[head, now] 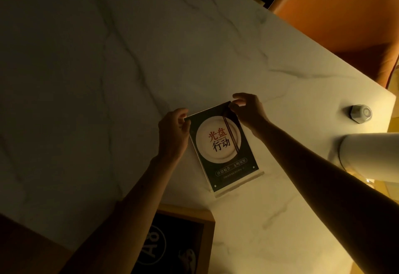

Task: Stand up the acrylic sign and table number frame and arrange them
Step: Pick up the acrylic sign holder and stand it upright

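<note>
1. Acrylic sign (224,147) sits on the marble bench (108,79), near its right edge, base toward the person. Cannot tell whether it stands upright or leans back; the steep downward view hides the angle.
2. Left hand (173,135) pinches the sign's top left corner; right hand (248,109) pinches the top right corner. Both clamped on it, thumb against fingers.
3. Handling, as judged: rigid clear plate, light, slick-faced, liable to scratch or chip if dropped. Corners and edges give the safest hold; the wider clear foot should carry it once set square.
4. Table number frame (183,237), wooden, dark insert marked A8, lies just nearer the person, part-covered by the left forearm.
5. Count: one sign, one frame, one white lamp (367,157), one small faceted object (361,113), one orange chair (345,14).
</note>
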